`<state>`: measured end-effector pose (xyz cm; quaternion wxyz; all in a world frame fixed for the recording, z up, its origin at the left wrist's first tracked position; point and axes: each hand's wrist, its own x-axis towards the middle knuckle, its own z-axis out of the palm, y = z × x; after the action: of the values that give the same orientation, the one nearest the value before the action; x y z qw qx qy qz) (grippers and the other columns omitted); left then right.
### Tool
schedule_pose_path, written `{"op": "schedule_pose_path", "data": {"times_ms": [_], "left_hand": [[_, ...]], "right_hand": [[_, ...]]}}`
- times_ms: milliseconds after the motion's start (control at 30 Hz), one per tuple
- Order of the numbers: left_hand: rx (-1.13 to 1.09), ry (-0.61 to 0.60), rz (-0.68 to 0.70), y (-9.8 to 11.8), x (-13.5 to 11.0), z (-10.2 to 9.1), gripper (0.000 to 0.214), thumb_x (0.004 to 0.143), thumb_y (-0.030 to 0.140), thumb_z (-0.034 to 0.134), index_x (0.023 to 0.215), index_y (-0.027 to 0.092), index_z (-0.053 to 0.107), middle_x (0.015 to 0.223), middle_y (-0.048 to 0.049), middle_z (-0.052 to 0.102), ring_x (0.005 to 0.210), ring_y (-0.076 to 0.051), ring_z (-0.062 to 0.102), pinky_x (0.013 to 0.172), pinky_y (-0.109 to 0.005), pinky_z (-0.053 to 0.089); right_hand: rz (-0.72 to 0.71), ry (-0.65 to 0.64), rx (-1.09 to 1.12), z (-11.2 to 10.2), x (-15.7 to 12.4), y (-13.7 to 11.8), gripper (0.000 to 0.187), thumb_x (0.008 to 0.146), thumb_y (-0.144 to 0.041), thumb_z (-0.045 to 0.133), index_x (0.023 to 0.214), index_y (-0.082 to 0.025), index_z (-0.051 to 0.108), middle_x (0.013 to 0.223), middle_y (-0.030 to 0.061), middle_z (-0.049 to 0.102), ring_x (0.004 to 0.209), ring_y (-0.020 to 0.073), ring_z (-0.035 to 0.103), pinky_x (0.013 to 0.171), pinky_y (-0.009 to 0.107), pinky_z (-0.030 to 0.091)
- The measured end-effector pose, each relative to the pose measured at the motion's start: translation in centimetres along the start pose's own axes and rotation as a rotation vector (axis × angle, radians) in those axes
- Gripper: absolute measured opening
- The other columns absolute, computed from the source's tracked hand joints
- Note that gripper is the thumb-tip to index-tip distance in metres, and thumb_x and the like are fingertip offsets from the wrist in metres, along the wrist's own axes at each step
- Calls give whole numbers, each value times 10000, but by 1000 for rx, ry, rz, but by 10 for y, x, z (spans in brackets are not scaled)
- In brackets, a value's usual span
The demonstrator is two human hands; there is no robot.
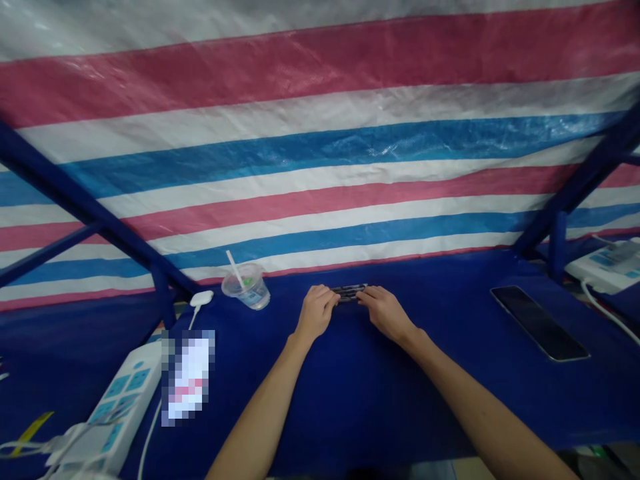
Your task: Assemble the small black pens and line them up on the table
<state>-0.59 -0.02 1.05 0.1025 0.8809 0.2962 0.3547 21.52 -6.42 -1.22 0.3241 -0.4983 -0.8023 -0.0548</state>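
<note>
So the dark flat piece (pixel 349 292) sat at 12 o'clock on the blue table (pixel 350 400), long axis running 9-to-3. Left hand (pixel 317 312) pinched its 9 end with curled fingers, right hand (pixel 386 313) its 3 end, both equally close.

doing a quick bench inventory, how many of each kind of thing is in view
power strips: 2
phone: 1
plastic cup with straw: 1
white charger plug: 1
dark object gripped by left hand and right hand: 1
blurred white item, unclear: 1
total: 7
</note>
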Motion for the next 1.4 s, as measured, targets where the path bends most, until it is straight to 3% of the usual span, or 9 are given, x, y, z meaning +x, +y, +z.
{"op": "schedule_pose_path", "data": {"times_ms": [100,267,400,567,767,933,1067,1167,1400], "left_hand": [[17,-17,-22,0,-1,-2,411,1096,324,446,765,184,645,733,-26,634,747,-181,570,767,-369,421],[10,18,-52,0,1,0,243,1016,396,624,1181,224,673,960,-50,701,889,-219,614,842,-385,484],[-6,7,-15,-2,4,4,159,1051,302,551,1079,225,687,982,-55,712,917,-216,631,873,-395,497],[-1,-23,-35,2,5,1,274,1076,304,494,928,204,702,887,-44,720,855,-206,632,847,-397,481],[-9,-39,5,2,3,3,205,996,323,661,1182,238,680,1144,-66,712,1056,-234,643,943,-417,489],[7,-43,50,-5,3,5,122,1008,167,583,1021,221,692,1032,-59,703,971,-226,631,871,-408,490],[-1,-28,9,-3,2,4,189,963,296,706,1138,231,679,1112,-70,704,1021,-241,628,917,-429,503],[-13,-5,28,0,2,3,97,1002,304,650,1031,223,695,1058,-59,711,996,-227,634,911,-419,495],[-36,-52,18,3,6,6,215,1052,345,555,985,213,711,935,-50,726,914,-220,637,877,-409,485]], "right_hand": [[6,10,13,4,0,-2,239,1001,-92,500,1121,-171,690,1023,102,728,881,230,665,834,381,544],[30,48,17,7,-2,1,570,865,59,400,1323,-185,635,1191,115,707,1037,238,669,927,396,555],[49,42,9,3,1,1,427,942,-28,445,1276,-185,659,1109,118,707,975,248,657,859,403,548],[52,47,36,3,3,-2,223,1055,-230,495,1154,-203,693,1035,101,698,916,230,650,829,373,517],[47,68,43,2,-1,-2,220,1050,-214,497,1141,-198,696,1077,104,704,955,239,655,863,386,520],[41,47,124,-1,1,-1,213,1048,-221,505,1127,-212,702,1085,101,700,998,225,665,898,367,550],[57,57,163,2,1,1,223,1047,-215,503,1151,-207,700,1076,98,701,969,218,672,871,355,564],[64,61,157,5,0,3,220,1045,-226,513,1137,-204,712,1047,97,703,925,217,677,844,354,571],[80,60,184,3,-6,5,221,1037,-242,536,1139,-215,730,1061,97,708,936,209,688,855,345,576]]}}
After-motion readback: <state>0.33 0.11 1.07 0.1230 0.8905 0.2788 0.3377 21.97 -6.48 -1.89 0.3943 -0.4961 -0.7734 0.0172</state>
